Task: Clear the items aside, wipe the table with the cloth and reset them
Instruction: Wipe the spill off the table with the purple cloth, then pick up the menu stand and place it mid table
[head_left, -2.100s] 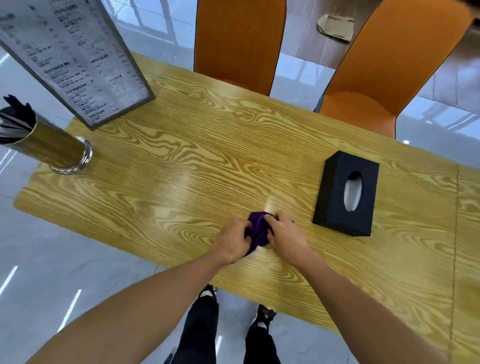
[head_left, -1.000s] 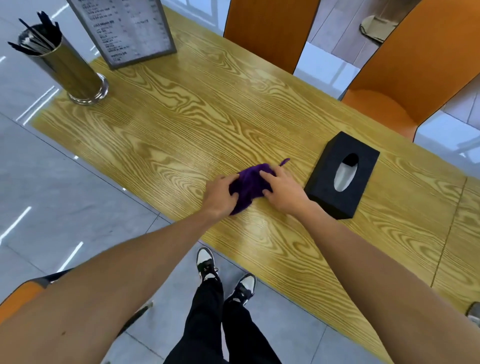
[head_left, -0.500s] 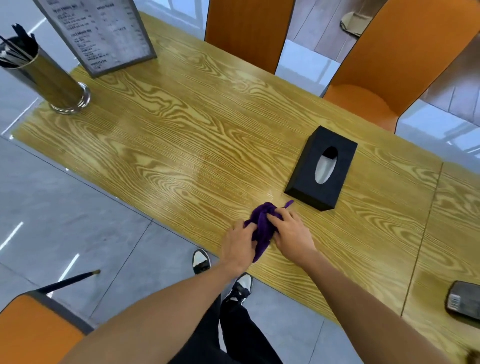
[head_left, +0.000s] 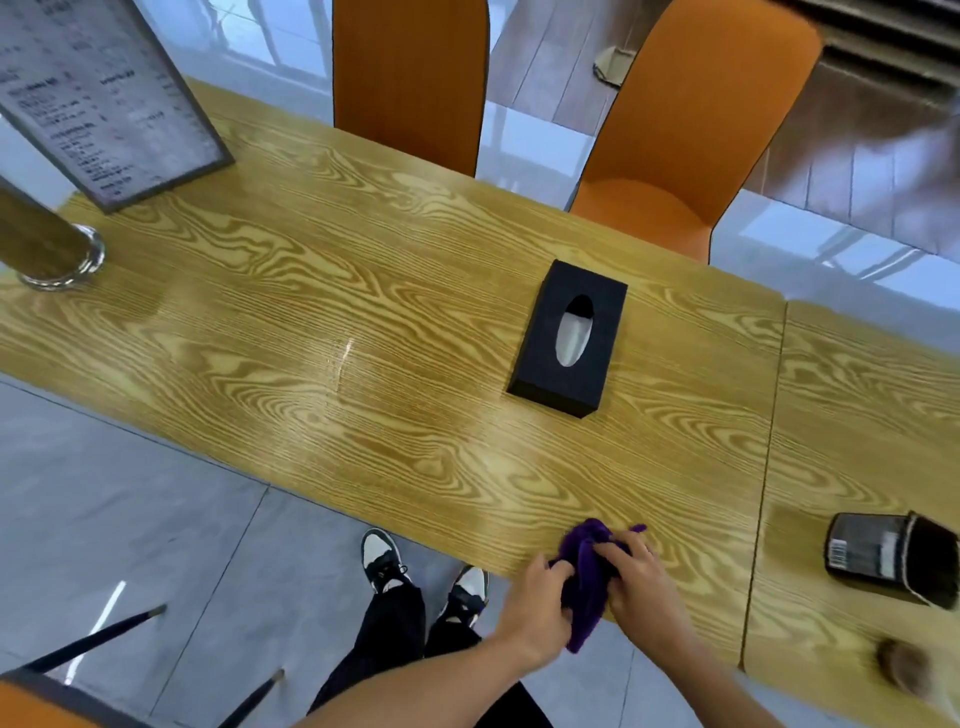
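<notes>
Wood-grain counter (head_left: 363, 322) lay mostly bare. Both hands, left hand (head_left: 537, 597) and right hand (head_left: 641, 577), bunched the purple cloth (head_left: 584, 577) in curled fingers at its near edge, probably gathering it for wiping. Tissue box (head_left: 569, 338) sat beyond them.

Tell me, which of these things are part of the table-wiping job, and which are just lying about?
Part of the job:
- purple cloth, bunched between left hand and right hand
- wooden table
- black tissue box
- menu stand
- metal utensil holder

Just lying about:
- two orange chairs
- dark object on the next table
</notes>
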